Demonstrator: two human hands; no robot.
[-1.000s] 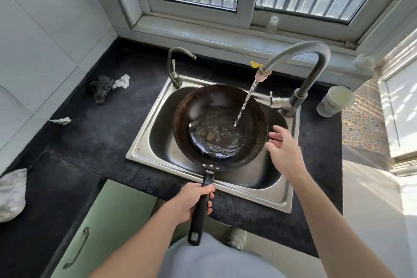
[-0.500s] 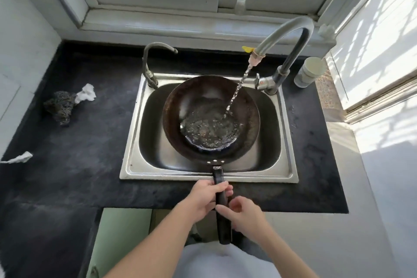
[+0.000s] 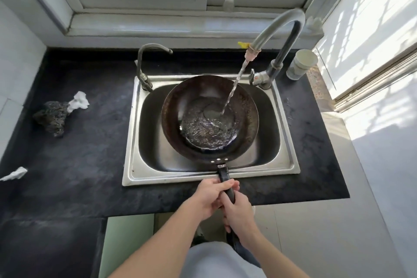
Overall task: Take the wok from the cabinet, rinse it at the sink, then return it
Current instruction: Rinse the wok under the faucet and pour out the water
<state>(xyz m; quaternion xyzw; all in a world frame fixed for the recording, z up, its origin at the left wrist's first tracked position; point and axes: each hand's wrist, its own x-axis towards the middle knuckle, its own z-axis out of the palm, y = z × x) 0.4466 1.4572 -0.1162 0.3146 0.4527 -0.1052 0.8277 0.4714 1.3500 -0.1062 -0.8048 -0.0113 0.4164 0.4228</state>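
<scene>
Both hands, left hand (image 3: 208, 198) and right hand (image 3: 238, 213), gripped the handle (image 3: 223, 175) of the wok (image 3: 209, 117) over the sink (image 3: 286, 142), under the tap's (image 3: 278, 31) stream.

forearms (image 3: 162, 239) bare | lt grey-white garment (image 3: 214, 262), plain | dk blue cloth (image 3: 247, 254) beside it

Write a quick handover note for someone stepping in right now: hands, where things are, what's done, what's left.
Left hand: grip round the wok handle, nearer the pan.
Right hand: grip round the same handle, just behind the left.
Wok: over the sink basin, under the running faucet; water pools in its bottom.
Done: wok is out of the cabinet, rinsing under way.
Left: finish rinsing, tip the water out, shut the faucet, return the wok to the cabinet.
</scene>
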